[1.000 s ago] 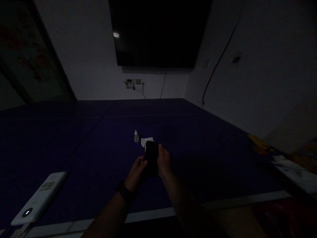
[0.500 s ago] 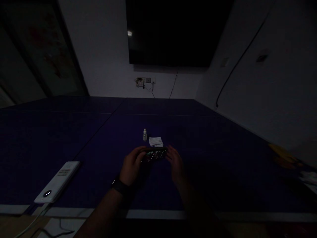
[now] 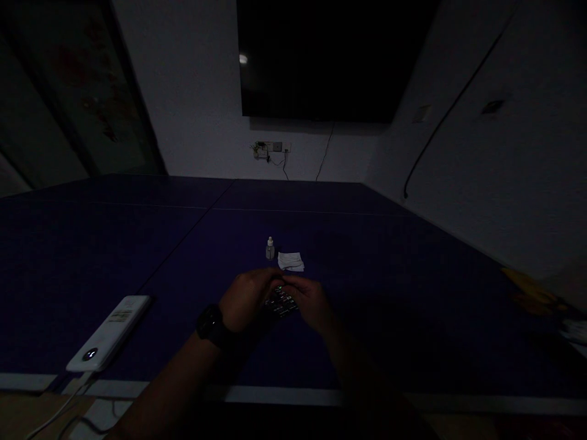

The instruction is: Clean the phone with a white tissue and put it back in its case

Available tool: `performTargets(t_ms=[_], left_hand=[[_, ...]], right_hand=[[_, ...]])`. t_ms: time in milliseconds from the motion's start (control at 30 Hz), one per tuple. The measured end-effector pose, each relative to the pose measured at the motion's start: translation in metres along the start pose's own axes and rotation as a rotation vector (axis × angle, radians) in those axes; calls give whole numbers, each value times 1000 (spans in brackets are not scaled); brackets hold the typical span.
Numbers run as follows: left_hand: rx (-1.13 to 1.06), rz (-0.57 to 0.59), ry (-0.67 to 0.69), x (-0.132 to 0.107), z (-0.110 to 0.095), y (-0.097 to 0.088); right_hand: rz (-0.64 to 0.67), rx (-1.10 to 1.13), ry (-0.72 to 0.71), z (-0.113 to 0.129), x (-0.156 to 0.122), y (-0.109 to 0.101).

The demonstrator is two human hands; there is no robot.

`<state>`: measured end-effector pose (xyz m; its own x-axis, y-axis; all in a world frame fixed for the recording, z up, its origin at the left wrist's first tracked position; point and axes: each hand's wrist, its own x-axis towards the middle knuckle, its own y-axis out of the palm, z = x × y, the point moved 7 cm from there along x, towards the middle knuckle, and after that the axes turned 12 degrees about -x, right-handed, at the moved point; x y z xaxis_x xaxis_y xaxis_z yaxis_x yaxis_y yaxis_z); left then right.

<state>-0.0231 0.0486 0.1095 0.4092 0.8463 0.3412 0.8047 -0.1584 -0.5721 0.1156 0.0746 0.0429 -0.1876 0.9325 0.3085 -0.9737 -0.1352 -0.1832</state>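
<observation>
Both my hands grip a smartphone over the dark blue table. Small bright icons glow on its screen; the edges are mostly hidden behind my fingers. My left hand, a black watch on its wrist, is closed around the phone's left and far side. From the right, my right hand holds the far edge with bent fingers, its fingertips near those of my left hand. Just beyond the hands lie a folded white cloth or tissue and, upright beside it, a small clear dropper bottle with a white cap.
A white power bank with a lit round display and a cable lies at the left of the table. A large dark television hangs above wall sockets. Yellow cloth-like material is at the right edge.
My hands have drawn together at the phone's far edge. The phone has turned from lying sideways between them to a more lengthwise position, its screen partly covered.
</observation>
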Motion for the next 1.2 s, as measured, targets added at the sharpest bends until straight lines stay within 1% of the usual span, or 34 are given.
performTargets(t_ms=[67, 133, 167, 200, 267, 333, 367, 433, 533, 633, 733, 800, 833, 933, 1000, 1067, 1133, 1200], left_hand=[[-49, -70, -21, -1, 1, -4], [-97, -179, -40, -4, 5, -10], [-122, -214, -44, -6, 7, -12], [-152, -225, -45, -7, 9, -13], [-229, -195, -52, -10, 15, -11], [-295, -162, -62, -13, 19, -7], [-295, -172, -61, -13, 21, -7], [-227, -215, -42, -15, 20, -8], [-75, -250, 12, -13, 11, -10], [-34, -215, 55, -7, 0, -8], [-155, -213, 45, -2, -1, -9], [-295, -224, -10, 0, 9, -8], [-365, -204, -48, 0, 16, -4], [-498, -64, -155, -3, 39, 17], [-514, -46, -195, -7, 51, 23], [-487, -60, -208, -9, 57, 22], [-448, -50, -211, -10, 57, 16], [-420, 6, -208, -7, 54, 9]], right_hand=[[-81, 41, 27, -9, 0, 0], [-154, 88, 46, -18, 0, -1], [-188, 113, 53, -22, 0, -3], [-215, 137, 57, -25, 0, -4], [-243, 182, 56, -32, 0, -7], [-233, 219, 52, -36, -1, -6], [-219, 232, 51, -37, -1, -6], [-182, 250, 49, -36, -2, -6], [-124, 260, 40, -27, -1, -10], [-110, 281, 25, -16, 3, -19], [-180, 358, 13, -12, 8, -26], [-254, 438, 3, -13, 11, -29], [-289, 479, 0, -15, 11, -30], [-347, 575, 13, -21, 9, -32], [-328, 613, 49, -25, 7, -35], [-263, 637, 105, -29, 4, -40], [-163, 650, 175, -33, 2, -47], [-37, 651, 262, -38, 0, -53]])
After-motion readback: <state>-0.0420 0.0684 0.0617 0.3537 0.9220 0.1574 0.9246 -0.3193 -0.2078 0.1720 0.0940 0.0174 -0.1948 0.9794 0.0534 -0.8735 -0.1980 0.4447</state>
